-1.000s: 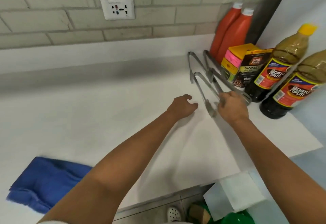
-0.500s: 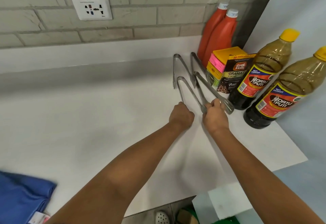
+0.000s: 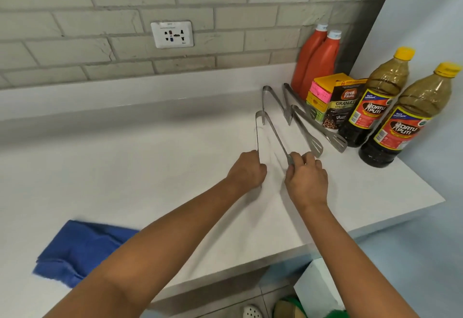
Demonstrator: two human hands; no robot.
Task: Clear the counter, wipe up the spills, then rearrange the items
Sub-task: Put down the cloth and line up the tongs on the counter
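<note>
Three steel tongs lie on the white counter [image 3: 125, 167] near its right end. The nearest tongs [image 3: 269, 132] are spread in a V, hinge away from me. My left hand [image 3: 246, 171] grips the end of their left arm. My right hand [image 3: 307, 180] pinches the end of their right arm. A second pair of tongs [image 3: 275, 103] lies behind, and a third pair with slotted ends [image 3: 310, 129] lies to the right, beside the boxes. A folded blue cloth [image 3: 80, 250] lies at the counter's front left.
Two red bottles [image 3: 315, 62] stand in the back corner. In front of them are a yellow box [image 3: 323, 92] and a dark granules box [image 3: 342, 109]. Two dark vinegar bottles [image 3: 390, 109] with yellow caps stand along the right wall. A wall socket [image 3: 172, 34] is above.
Both hands have taken hold of the nearest tongs, one on each arm end, and the tongs have shifted left, away from the other two pairs. The camera view has shifted.
</note>
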